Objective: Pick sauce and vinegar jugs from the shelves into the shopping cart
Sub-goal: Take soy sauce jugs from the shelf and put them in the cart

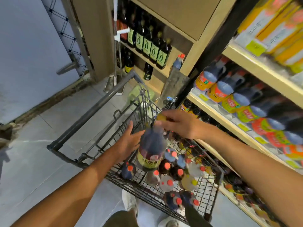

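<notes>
1. Nearest the viewer, 2 bare forearms reach forward from the bottom corners, above a pair of pale shoes (129,202) on grey floor tiles.
2. Below and between the arms stands a wire shopping cart (124,182). Its basket holds many loaded jugs (170,166), dark and pale, most with red caps, packed toward the right and near side.
3. A large dark jug (151,148) with a yellow label is held over the basket's left part, just beside the loaded ones. Its long axis is close to upright, with the cap tipped away from the viewer.
4. The left hand (129,141) lies flat against the jug's left side, fingers straight, steadying rather than gripping.
5. The right hand (178,123) is at the jug's top with fingers curled. Motion blur hides the detail, but it appears to grip the neck or handle and carry the weight.
6. Both hands are already on the jug, so the coming move is probably a straight drop into the gap left of the packed jugs.
7. To the right, shelf jugs (229,89) with orange and yellow labels fill a long shelf.
8. Farther off are green-labelled bottles (154,49), and at far left a pale door (24,54).
</notes>
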A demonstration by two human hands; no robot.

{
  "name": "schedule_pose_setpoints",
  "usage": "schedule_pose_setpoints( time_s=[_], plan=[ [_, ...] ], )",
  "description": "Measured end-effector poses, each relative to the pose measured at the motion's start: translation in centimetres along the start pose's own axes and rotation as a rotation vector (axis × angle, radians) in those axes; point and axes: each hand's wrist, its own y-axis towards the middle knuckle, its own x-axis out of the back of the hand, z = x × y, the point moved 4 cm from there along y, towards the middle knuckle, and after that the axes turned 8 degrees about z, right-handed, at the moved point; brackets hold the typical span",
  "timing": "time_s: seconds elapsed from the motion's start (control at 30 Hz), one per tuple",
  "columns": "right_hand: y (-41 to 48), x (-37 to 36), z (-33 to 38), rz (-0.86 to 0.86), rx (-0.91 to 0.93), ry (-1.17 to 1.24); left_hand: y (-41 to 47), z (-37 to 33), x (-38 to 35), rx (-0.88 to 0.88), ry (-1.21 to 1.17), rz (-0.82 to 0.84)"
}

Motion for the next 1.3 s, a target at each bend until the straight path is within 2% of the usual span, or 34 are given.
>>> schedule_pose_setpoints(
  time_s=[0.13, 0.27, 0.53, 0.63, 0.73, 0.87, 0.93, 1.03, 1.07, 1.13, 1.2, 1.3],
  plan=[
    [-0.4, 5.9, 2.0, -0.137, 0.054, 0.0, 1.2, -3.6, -3.6, -0.077, -0.214, 0.078],
    [-0.4, 9.1, 1.8, -0.25, 0.05, 0.113, 1.6, -6.1, -5.3, -0.147, -0.134, 0.06],
    [0.0, 10.2, 0.7, -0.268, -0.049, 0.111, 0.9, -7.3, -7.2, -0.284, 0.159, 0.084],
    [1.3, 9.7, 0.2, -0.266, -0.08, 0.12, 0.6, -6.8, -6.6, -0.317, 0.227, 0.051],
    [2.9, 8.6, 0.0, -0.246, -0.111, 0.156, -0.2, -6.3, -5.4, -0.271, 0.257, -0.022],
    [5.1, 6.0, 0.8, -0.248, -0.069, 0.338, -1.7, -6.0, -3.2, -0.229, 0.314, -0.176],
    [5.8, 4.2, 0.5, -0.258, -0.017, 0.356, -2.9, -5.6, -1.5, -0.232, 0.337, -0.256],
    [7.8, 0.5, -3.7, -0.364, -0.149, 0.486, -5.3, -5.6, 0.7, -0.278, 0.434, -0.344],
    [8.8, -1.6, -5.9, -0.351, -0.203, 0.515, -6.1, -5.7, 1.5, -0.286, 0.454, -0.405],
    [10.5, -7.0, -10.8, -0.222, -0.355, 0.486, -7.3, -5.6, 3.2, -0.278, 0.406, -0.546],
    [11.4, -13.0, -15.9, -0.06, -0.554, 0.442, -8.6, -5.5, 3.8, -0.287, 0.398, -0.591],
    [11.1, -20.4, -20.3, 0.06, -0.643, 0.42, -10.5, -5.1, 5.2, -0.262, 0.512, -0.695]
  ],
)
